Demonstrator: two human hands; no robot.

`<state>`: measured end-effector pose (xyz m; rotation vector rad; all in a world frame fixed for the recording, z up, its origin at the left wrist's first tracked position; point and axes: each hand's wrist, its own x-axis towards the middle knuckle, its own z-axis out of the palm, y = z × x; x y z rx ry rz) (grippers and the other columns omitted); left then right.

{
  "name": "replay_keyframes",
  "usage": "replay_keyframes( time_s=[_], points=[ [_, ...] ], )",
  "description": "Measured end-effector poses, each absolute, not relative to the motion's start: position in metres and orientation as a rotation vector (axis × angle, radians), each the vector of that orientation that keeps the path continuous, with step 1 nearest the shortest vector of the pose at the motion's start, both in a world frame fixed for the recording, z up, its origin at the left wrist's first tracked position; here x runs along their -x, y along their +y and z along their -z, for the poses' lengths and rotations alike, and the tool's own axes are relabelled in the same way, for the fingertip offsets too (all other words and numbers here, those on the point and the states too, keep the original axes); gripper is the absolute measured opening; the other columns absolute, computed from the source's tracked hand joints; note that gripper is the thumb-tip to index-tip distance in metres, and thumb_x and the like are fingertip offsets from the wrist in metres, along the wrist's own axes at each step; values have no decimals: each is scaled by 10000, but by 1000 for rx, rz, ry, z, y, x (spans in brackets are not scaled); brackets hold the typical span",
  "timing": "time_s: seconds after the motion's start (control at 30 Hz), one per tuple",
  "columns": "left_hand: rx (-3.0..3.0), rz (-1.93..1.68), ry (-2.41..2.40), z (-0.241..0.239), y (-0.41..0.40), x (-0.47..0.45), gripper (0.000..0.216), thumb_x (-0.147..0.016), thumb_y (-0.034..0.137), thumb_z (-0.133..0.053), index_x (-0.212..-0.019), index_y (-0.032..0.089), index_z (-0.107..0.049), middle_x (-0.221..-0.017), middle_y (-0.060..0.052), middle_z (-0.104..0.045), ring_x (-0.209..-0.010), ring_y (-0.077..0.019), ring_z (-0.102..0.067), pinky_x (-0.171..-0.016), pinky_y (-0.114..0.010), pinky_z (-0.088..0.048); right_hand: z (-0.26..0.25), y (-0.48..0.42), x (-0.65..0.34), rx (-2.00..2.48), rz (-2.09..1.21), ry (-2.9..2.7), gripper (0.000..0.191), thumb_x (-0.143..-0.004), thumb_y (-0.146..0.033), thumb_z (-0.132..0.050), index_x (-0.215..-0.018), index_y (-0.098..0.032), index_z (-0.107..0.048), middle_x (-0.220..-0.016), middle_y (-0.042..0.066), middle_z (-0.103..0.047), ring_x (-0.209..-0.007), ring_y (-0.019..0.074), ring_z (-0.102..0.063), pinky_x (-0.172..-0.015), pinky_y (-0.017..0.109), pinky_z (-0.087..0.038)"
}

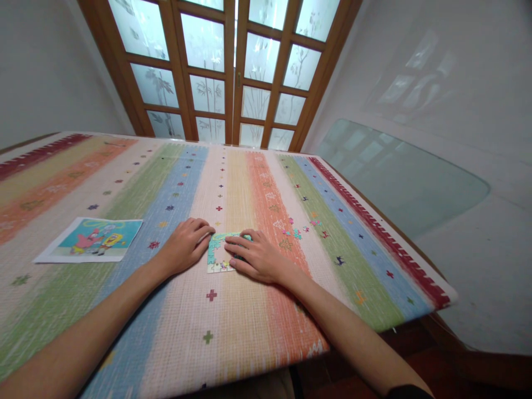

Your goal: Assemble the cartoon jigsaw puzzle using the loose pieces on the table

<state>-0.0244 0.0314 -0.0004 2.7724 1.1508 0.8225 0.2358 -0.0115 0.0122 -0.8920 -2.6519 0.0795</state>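
Two hands rest on one small jigsaw, near the middle of the bench and somewhat toward its near edge.

1. Left hand (pixel 187 244): fingers loosely curled and close together, tips touching the left and upper edge of the jigsaw (pixel 216 257). It clamps nothing.
2. Right hand (pixel 255 257): laid flat, fingers together and spread over the jigsaw's right part, pressing down. Whether a piece lies under the fingers cannot be told.
3. Jigsaw: partly assembled, flat on the striped cloth (pixel 249 332), between the two hands and touched by both.
4. Loose pieces (pixel 296 233): a few small ones, just beyond the right hand toward the bench's right edge.
5. Printed picture (pixel 93 239): a cartoon sheet lying flat, well apart, toward the left edge.
6. Beyond the far edge stands a wooden glazed door (pixel 233 72).

Assessment: the jigsaw looks to be thin card, very light, stiff piece by piece but weak at the joints. Lifted by one corner, it would likely sag and part. The woven cloth should give some grip, so sliding may snag. Judged best handled flat, steadied from opposite edges; single pieces pinched at their rims.
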Motion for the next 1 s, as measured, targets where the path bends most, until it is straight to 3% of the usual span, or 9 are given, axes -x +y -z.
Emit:
replay_keyframes(
  time_s=[0.6,1.0],
  points=[
    [-2753,-820,1147,0,31,24,276,-1031,303,-420,-1054,194,-672,-1040,-102,-649,-980,-280,-583,-857,-441,-466,-10,-7,-246,947,-47,-2565,437,-1072,-403,-456,-1423,-186,-600,-1507,95,-567,-1326,306,-486,-1097,517,-406],
    [-2803,-831,1135,1,32,25,314,-1054,328,-375,-1055,182,-653,-1030,-105,-647,-969,-278,-589,-838,-437,-461,-7,-1,-248,883,-50,-2588,375,-1082,-363,-431,-1292,-208,-700,-1369,51,-685,-1257,280,-526,-1062,477,-404]
  ],
)
